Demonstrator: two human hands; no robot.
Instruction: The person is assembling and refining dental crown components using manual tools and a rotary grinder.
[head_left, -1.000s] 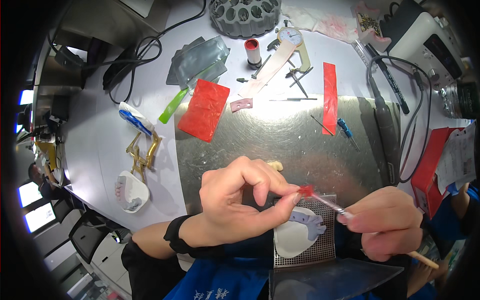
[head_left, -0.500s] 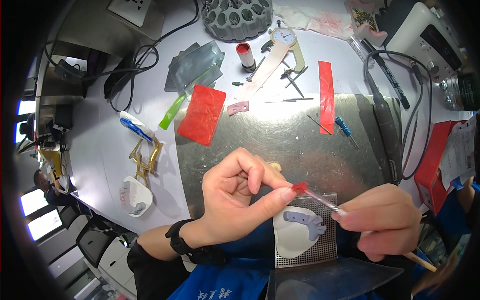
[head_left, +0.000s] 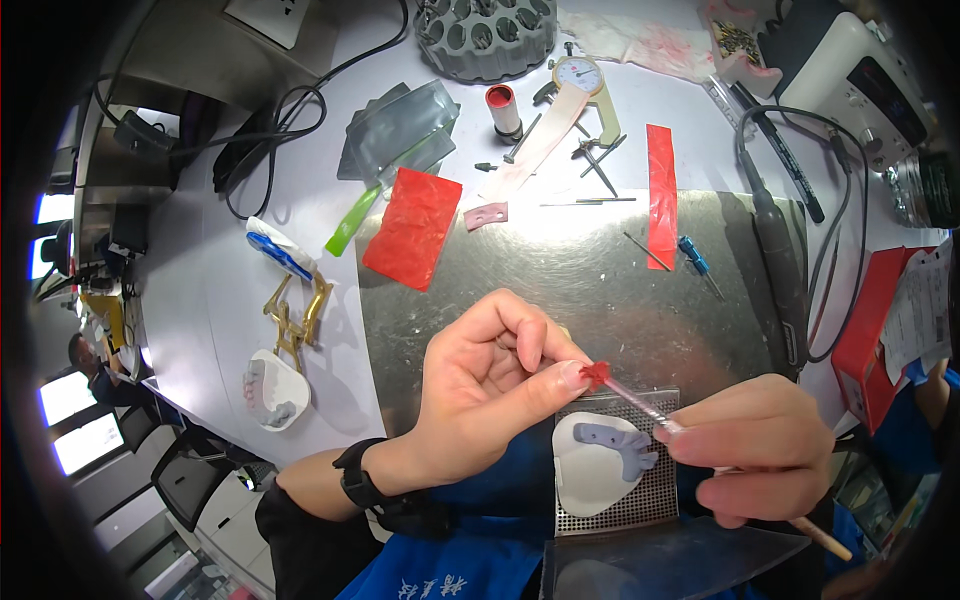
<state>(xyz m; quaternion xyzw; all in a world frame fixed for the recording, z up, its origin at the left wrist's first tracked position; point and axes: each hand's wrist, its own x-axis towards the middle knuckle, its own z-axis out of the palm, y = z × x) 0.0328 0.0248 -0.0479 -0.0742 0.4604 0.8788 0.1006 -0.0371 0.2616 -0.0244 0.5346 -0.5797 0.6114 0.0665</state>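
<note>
My left hand (head_left: 500,380) pinches a small red piece (head_left: 594,375) between thumb and fingertip; its exact kind is hard to make out. From the right, my right hand (head_left: 765,450) grips a slim brush-like tool (head_left: 640,402), with a clear or metallic front and a wooden handle end (head_left: 822,538) showing below the hand. The tool's front end meets the red piece. Beneath both hands, a white plaster dental model (head_left: 590,480) with a grey-blue tooth section (head_left: 622,445) lies on a perforated metal plate (head_left: 662,500).
Past my hands, a metal sheet (head_left: 480,310) covers part of the table. On it are red sheets (head_left: 413,230), (head_left: 661,200) and a blue-handled small tool (head_left: 694,255). A gold articulator (head_left: 300,315) stands left; a corded handpiece (head_left: 778,270) lies right. A dial gauge (head_left: 578,73) sits behind.
The whole view has shifted slightly. My right hand has moved a little down and left with the tool, which still meets the red piece in my left fingertips.
</note>
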